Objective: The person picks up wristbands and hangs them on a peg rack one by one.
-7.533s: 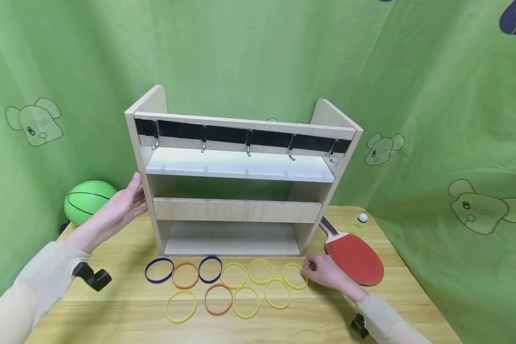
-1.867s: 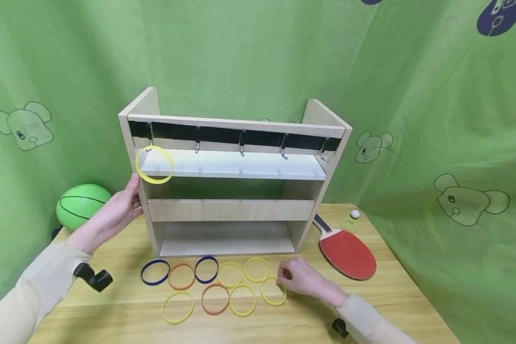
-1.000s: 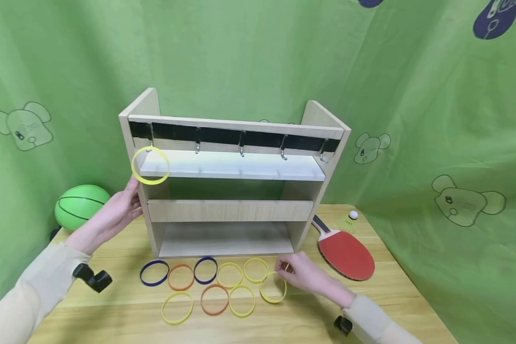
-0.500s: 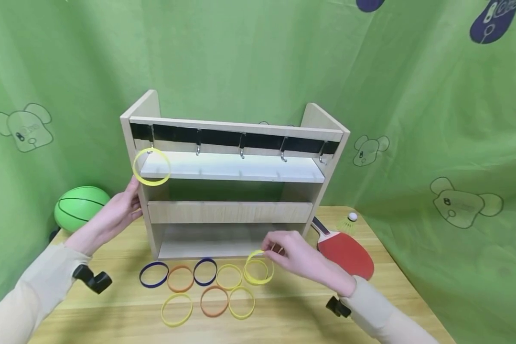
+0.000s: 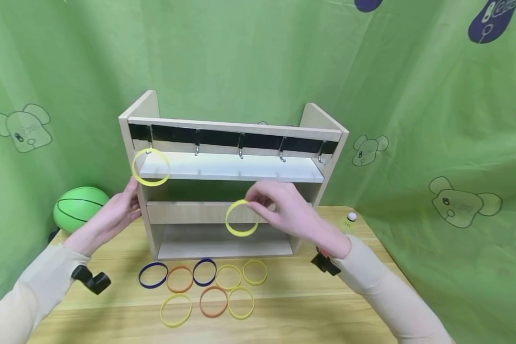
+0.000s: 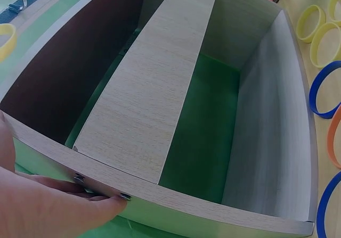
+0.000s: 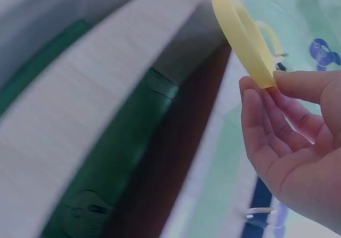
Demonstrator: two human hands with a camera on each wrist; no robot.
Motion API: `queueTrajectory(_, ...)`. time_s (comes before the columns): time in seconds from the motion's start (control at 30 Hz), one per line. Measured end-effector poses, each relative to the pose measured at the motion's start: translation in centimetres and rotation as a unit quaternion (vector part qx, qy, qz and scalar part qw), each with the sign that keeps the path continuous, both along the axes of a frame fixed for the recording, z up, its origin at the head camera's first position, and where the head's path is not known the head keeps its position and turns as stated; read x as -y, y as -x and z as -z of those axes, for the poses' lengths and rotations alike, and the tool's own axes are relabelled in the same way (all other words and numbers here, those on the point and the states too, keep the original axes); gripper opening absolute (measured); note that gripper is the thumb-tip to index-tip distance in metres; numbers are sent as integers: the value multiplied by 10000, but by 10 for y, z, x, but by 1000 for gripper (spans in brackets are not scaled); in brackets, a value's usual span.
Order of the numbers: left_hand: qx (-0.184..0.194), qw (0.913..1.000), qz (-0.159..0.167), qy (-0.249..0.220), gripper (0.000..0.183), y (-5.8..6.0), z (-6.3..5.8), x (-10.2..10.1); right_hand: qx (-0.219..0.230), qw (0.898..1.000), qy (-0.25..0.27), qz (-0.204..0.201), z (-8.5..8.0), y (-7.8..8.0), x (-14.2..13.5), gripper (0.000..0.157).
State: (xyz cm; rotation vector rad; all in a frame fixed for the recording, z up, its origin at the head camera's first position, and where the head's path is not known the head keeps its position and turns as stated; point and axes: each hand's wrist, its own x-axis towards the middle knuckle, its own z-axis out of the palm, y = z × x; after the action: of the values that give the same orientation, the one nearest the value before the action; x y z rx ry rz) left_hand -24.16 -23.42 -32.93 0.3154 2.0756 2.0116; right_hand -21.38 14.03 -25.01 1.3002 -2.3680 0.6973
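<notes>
A wooden shelf rack [image 5: 234,209] with several metal hooks [image 5: 240,153] under its top rail stands on the table. My right hand [image 5: 279,208] pinches a yellow ring [image 5: 240,218] [image 7: 242,36] in the air in front of the rack's middle board. Another yellow ring [image 5: 150,166] hangs from the leftmost hook. My left hand [image 5: 116,212] [image 6: 48,200] rests flat against the rack's left side panel, fingers straight. Several yellow, orange and blue rings [image 5: 204,286] lie on the table before the rack.
A green ball [image 5: 78,207] sits left of the rack. A shuttlecock [image 5: 349,220] lies at the back right, with a red paddle mostly hidden behind my right forearm. Green cloth hangs behind the wooden table [image 5: 305,310].
My right hand lifted a yellow ring off the table and carried it up and left, in front of the rack. The left hand stayed on the rack's side.
</notes>
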Motion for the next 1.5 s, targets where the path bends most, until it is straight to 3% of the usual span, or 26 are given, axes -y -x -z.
queueTrajectory(0.3,13,10000,-39,29,95,0,-1,1,-464,9984,253,-187,-47,10,30,3)
queueTrajectory(0.63,21,10000,-38,54,94,0,0,0,-625,9972,381,-158,-67,23,60,4)
queueTrajectory(0.93,42,10000,-60,54,95,0,-1,0,-954,9945,323,-285,-70,34,83,6)
queueTrajectory(1.27,27,9999,-100,79,97,0,1,-2,-1561,9877,-38,65,-65,38,90,10)
queueTrajectory(1.5,10,9999,-94,75,97,1,0,-1,-1508,9873,-371,330,-64,38,92,7)
